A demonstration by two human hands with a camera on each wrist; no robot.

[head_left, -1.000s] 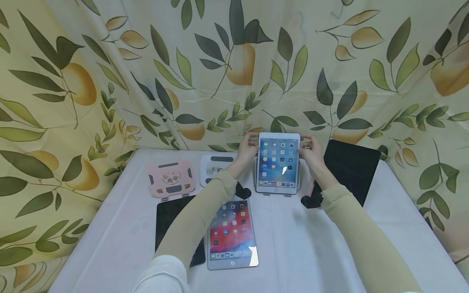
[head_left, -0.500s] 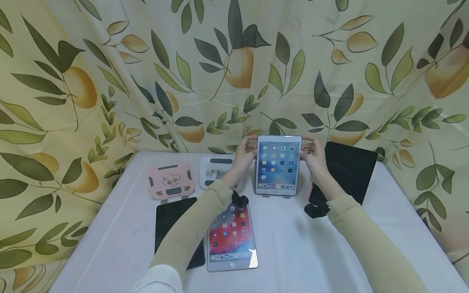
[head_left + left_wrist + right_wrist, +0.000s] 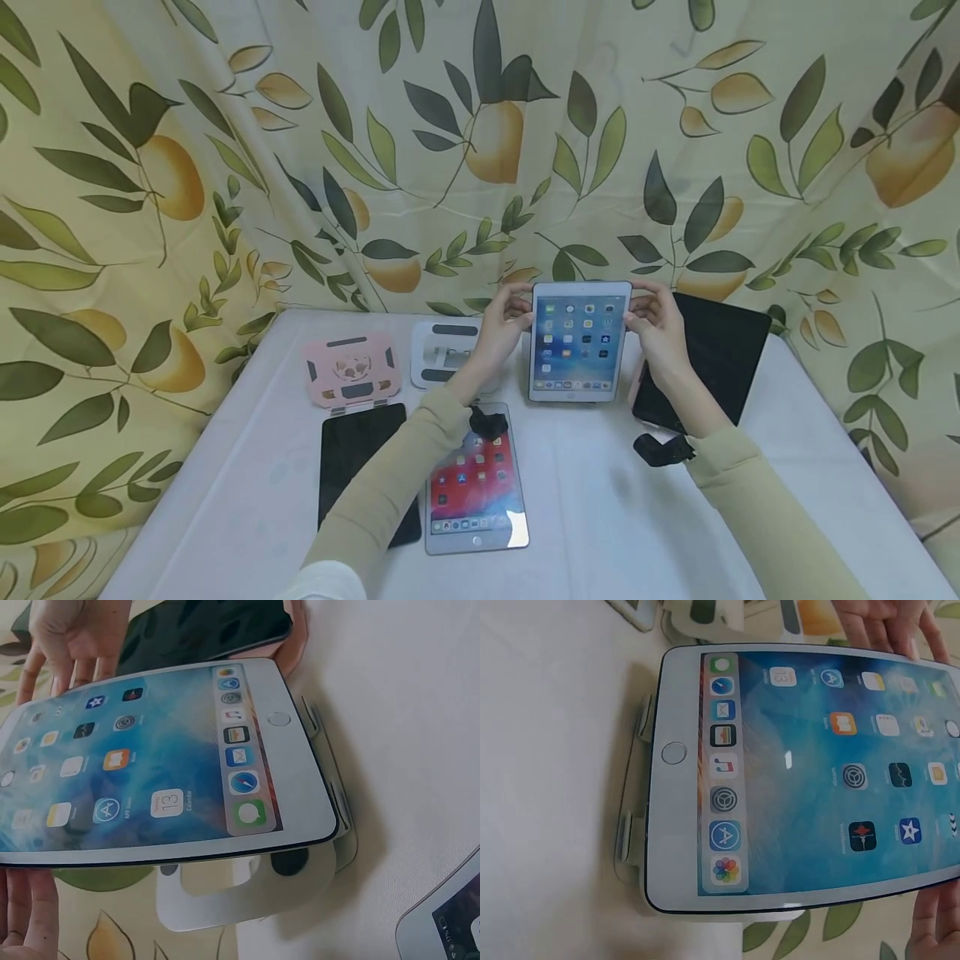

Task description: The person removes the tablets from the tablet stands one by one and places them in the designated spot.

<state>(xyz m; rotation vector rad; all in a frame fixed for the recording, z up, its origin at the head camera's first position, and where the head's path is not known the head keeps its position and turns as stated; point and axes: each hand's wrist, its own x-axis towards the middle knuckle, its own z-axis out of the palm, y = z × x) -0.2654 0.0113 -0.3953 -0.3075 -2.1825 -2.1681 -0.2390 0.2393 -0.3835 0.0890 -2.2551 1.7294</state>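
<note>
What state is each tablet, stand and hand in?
Middle tablet: screen lit, tilted back
Front tablet: screen lit, lying flat
Left tablet: screen dark
Right tablet: screen dark, tilted
Left pink stand: unoccupied
Left white stand: unoccupied
Stand behind middle tablet: raised
Left hand: holds middle tablet's left edge
Right hand: holds its right edge
</note>
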